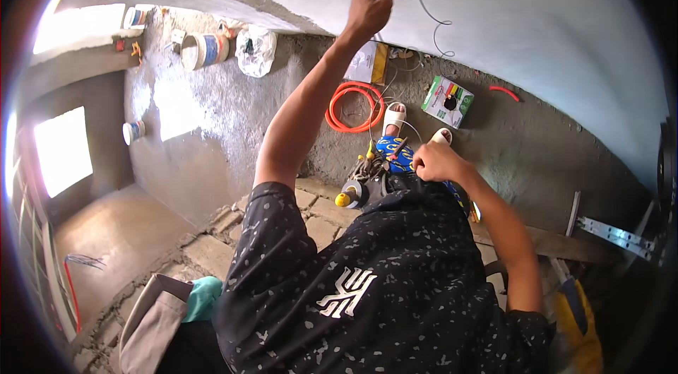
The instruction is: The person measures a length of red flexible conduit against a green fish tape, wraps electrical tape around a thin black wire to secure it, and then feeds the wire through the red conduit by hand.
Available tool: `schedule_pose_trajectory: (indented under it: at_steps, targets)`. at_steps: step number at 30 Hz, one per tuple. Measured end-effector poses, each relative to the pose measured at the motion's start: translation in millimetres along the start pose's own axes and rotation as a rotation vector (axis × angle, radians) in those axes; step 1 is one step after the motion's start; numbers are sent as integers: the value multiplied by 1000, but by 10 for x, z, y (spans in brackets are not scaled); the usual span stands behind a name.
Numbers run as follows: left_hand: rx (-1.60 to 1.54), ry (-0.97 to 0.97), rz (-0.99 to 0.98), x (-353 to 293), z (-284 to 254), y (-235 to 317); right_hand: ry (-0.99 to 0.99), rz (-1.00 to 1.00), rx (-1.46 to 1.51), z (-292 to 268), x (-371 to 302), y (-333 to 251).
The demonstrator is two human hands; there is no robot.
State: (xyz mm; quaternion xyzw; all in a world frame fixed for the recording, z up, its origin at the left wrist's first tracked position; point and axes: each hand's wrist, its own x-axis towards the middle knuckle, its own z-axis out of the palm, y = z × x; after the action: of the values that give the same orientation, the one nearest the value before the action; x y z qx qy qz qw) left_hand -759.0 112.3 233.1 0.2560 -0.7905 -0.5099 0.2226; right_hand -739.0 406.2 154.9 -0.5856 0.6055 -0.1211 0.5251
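Observation:
My left hand (374, 8) is raised high against the pale wall, its fingers closed on the dark end of a thin wire (427, 12). From there the grey wire curls down along the wall. At my waist, my right hand (439, 162) is closed with the fingers turned in; what it grips, if anything, is hidden. A thin white wire loops close to that hand. Just left of it, a tool pouch at my waist carries yellow-handled tools (370, 151) and a roll of tape (355, 194).
A coil of orange conduit (332, 114) and a green-and-white cable box (447, 101) lie near my sandalled feet. A short red tube (505, 93) rests by the wall. Farther left are a paint bucket (209, 50) and a plastic bag (256, 50). A perforated metal bar (616, 236) stands at right.

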Motion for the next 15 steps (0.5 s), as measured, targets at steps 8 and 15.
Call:
schedule_pose_trajectory:
  at_steps: [8,15]
  targets:
    - [-163,-51,-120,78,150,103,382,208,-5,439,91,201]
    - [-64,-41,-127,58,7,19,432,-145,223,-305,-79,56]
